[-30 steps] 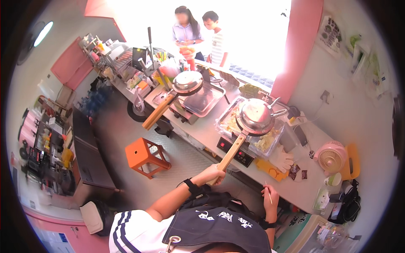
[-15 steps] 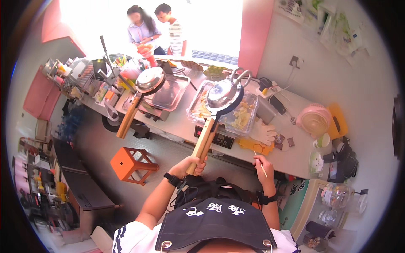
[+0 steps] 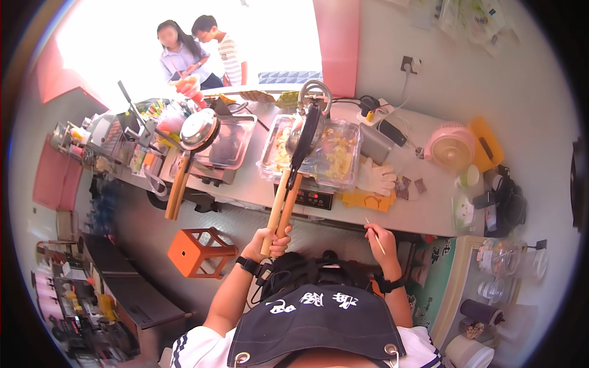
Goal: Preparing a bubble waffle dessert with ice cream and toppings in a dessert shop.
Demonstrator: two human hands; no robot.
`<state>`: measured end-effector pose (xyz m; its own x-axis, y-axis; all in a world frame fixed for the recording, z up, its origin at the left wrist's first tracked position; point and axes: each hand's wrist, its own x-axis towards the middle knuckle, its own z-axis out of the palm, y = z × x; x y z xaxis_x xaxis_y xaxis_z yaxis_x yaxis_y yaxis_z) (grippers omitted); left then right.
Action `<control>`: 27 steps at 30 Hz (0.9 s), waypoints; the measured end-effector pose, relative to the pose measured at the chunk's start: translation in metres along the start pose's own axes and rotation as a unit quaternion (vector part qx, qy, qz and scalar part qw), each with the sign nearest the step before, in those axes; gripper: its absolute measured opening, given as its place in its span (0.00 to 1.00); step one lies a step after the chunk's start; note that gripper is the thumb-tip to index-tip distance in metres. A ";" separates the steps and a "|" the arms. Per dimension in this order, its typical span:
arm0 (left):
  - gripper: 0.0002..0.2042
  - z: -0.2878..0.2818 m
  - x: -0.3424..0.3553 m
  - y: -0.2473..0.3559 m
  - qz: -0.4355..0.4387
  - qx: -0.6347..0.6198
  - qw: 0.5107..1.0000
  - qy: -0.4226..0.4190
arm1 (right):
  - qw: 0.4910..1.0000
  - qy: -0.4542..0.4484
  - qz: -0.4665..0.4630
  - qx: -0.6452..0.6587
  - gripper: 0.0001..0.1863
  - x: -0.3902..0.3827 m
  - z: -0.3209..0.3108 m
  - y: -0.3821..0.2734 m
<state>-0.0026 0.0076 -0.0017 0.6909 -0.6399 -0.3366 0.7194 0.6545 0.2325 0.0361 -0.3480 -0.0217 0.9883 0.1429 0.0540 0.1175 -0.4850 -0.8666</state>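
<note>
My left hand (image 3: 268, 243) is closed around the paired wooden handles of a round hinged pan (image 3: 303, 135). The pan stands tilted nearly on its edge, above a clear plastic tray (image 3: 351, 132) holding yellowish food pieces. What lies inside the pan is hidden. In my right hand (image 3: 383, 243), closed by the counter's front edge, is a thin wooden stick (image 3: 375, 236). Left of the held pan, a second round pan (image 3: 197, 129) with wooden handles rests over a metal cooker, beside a shallow clear tray (image 3: 245, 144).
A control panel (image 3: 314, 197) sits below the held pan. To its right lie a white glove (image 3: 376, 178), a yellow sheet (image 3: 366, 200) and a pink fan (image 3: 450, 147). An orange stool (image 3: 191, 251) stands on the floor. Two people are beyond the counter at the bright opening.
The held pan has turned from its domed face showing to nearly edge-on, its handles rotating in my left hand. My view has shifted, and the right hand still has the stick.
</note>
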 end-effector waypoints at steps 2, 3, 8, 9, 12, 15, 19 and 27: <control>0.16 0.002 0.000 0.000 -0.001 0.004 1.000 0.000 | 1.000 0.003 -0.016 -0.007 0.08 0.002 -0.001 -0.006; 0.16 0.006 0.001 0.002 -0.001 0.019 1.000 0.014 | 1.000 0.004 -0.013 -0.007 0.08 0.003 0.000 -0.006; 0.14 0.025 0.007 -0.006 -0.001 0.123 0.986 0.109 | 0.999 0.010 -0.017 -0.029 0.07 0.006 0.001 -0.003; 0.14 0.028 0.010 -0.011 0.026 0.172 0.973 0.155 | 0.999 0.007 -0.018 -0.029 0.07 0.007 0.002 -0.003; 0.14 0.037 0.016 -0.019 0.066 0.233 0.943 0.227 | 0.999 -0.005 -0.019 -0.028 0.07 0.008 0.003 -0.003; 0.14 0.036 0.021 -0.024 0.089 0.338 0.892 0.287 | 1.000 -0.017 -0.010 -0.012 0.07 0.008 0.005 -0.004; 0.14 0.037 0.023 -0.025 0.092 0.359 0.878 0.305 | 0.999 -0.026 -0.008 -0.034 0.07 0.008 0.009 0.001; 0.14 0.042 0.024 -0.025 0.108 0.398 0.856 0.313 | 0.996 -0.028 -0.047 -0.068 0.09 0.010 0.013 0.011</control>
<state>-0.0006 -0.0411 0.0232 0.8190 -0.0343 -0.5727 0.5733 0.0894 0.8145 0.0464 -0.3411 -0.0368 0.9655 0.2398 0.1010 0.2258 -0.5789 -0.7836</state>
